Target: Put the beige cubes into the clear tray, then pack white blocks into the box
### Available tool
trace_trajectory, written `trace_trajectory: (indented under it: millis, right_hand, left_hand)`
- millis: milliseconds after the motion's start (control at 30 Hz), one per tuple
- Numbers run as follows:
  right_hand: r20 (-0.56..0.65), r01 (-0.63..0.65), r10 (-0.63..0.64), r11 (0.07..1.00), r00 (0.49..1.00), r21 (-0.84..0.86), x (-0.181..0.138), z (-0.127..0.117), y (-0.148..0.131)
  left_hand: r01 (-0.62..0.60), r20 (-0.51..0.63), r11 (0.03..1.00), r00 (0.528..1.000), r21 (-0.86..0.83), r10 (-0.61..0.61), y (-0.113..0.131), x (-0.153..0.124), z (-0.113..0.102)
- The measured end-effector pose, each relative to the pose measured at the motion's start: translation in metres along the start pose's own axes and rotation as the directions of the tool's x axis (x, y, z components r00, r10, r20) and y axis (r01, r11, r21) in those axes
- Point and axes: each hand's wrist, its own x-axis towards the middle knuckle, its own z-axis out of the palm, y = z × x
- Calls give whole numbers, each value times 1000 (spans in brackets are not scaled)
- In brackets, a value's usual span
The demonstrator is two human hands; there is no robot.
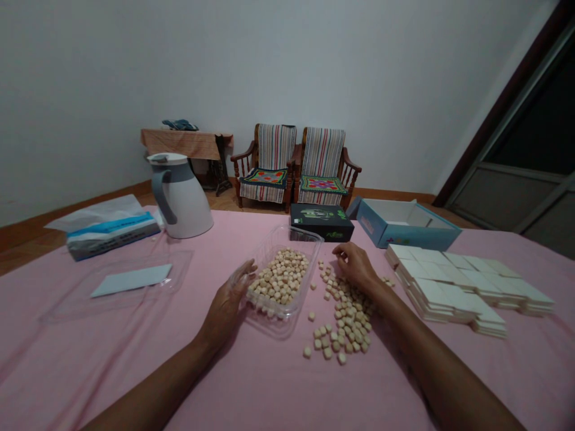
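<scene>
A clear plastic tray holds many small beige cubes on the pink tablecloth. My left hand rests against the tray's left side, fingers curled on its rim. More beige cubes lie loose on the cloth to the right of the tray. My right hand sits at the top of that loose pile with fingers curled down onto the pieces; whether it has picked any up is hidden.
Stacks of flat white tiles lie at right. An open blue box and a black box stand behind. A white jug, a tissue pack and a clear lid are at left.
</scene>
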Motion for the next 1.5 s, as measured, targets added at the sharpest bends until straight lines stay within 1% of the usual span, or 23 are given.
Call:
trace_trajectory:
  millis: [67, 100, 133, 200, 267, 367, 433, 500, 567, 633, 700, 767, 833, 900, 967, 1033, 1167, 1200, 1233, 1300, 1367, 1433, 1500]
  right_hand:
    - [-120, 45, -23, 983, 993, 177, 3, -11, -20]
    - [-134, 85, -51, 960, 990, 266, 3, -17, -31]
    - [-136, 121, -79, 932, 988, 341, 3, -21, -42]
    - [-90, 167, -142, 873, 986, 458, 1, -27, -61]
    - [-43, 192, -197, 847, 979, 495, -2, -28, -73]
    - [-12, 212, -236, 850, 972, 483, -5, -25, -78]
    - [1, 197, -226, 852, 974, 485, -5, -24, -74]
    - [-9, 162, -183, 848, 983, 505, -2, -24, -67]
    - [-40, 110, -105, 849, 994, 517, 2, -23, -56]
    - [-54, 51, -29, 881, 998, 471, 5, -19, -42]
    - [-19, 20, -14, 938, 1000, 345, 5, -12, -26]
    - [69, 42, -56, 981, 996, 191, 3, -3, -13]
    - [182, 75, -88, 994, 979, 77, 0, 4, -5]
    - [268, 87, -87, 996, 959, 14, -2, 9, -2]
    - [303, 83, -74, 996, 950, -19, -4, 10, -2]
    - [272, 58, -45, 998, 961, -37, -3, 8, -4]
    - [53, -7, 5, 1000, 999, 30, 3, -4, -10]
    - [13, -8, 7, 999, 1000, 52, 4, -7, -11]
    - [1, -3, 3, 998, 1000, 63, 5, -9, -12]
    - [60, 17, -20, 999, 998, 50, 4, -10, -14]
    - [183, 22, -23, 1000, 983, 4, 1, -7, -14]
    - [283, 14, 1, 999, 959, -49, -1, -3, -12]
    - [335, 3, 25, 997, 942, -82, -3, 1, -11]
  left_hand:
    - [5, -2, 1000, 1000, 4, -5, 0, 0, 0]
    - [2, -3, 1000, 1000, 12, -2, 1, 0, 0]
    - [-4, -3, 1000, 1000, 23, 4, 1, 0, 0]
    - [-10, 1, 999, 1000, 38, 10, 2, 0, 0]
    - [1, 3, 1000, 1000, 32, -2, 2, 0, 0]
    - [14, 3, 1000, 1000, 0, -14, 1, 0, 1]
    - [-5, 9, 1000, 1000, -2, 5, 0, 0, 1]
    - [-31, 14, 1000, 999, 6, 31, -1, 0, 1]
    - [-30, 12, 1000, 999, 0, 30, -1, 0, 1]
    - [-9, 6, 1000, 1000, -11, 9, 0, 0, 1]
    - [4, 6, 1000, 1000, -15, -4, 2, 0, 1]
    - [9, 0, 1000, 1000, -11, -9, 4, -1, 2]
    - [17, -10, 1000, 1000, 1, -17, 5, -2, 3]
    - [23, -19, 1000, 1000, 15, -23, 6, -2, 3]
    - [22, -15, 1000, 1000, 14, -22, 6, -2, 3]
    - [18, -5, 1000, 1000, 2, -18, 5, -2, 2]
    - [-2, -2, 1000, 1000, 26, 2, 4, -1, 1]
    - [-7, -7, 999, 1000, 37, 7, 5, -1, 1]
    - [-12, -11, 999, 1000, 48, 13, 5, -1, 1]
    - [-23, -12, 998, 1000, 66, 24, 5, -1, 1]
    - [-23, -9, 997, 1000, 75, 24, 5, -1, 1]
    - [-13, -4, 997, 1000, 74, 14, 4, 0, 1]
    - [-8, -4, 998, 1000, 67, 8, 3, 0, 0]
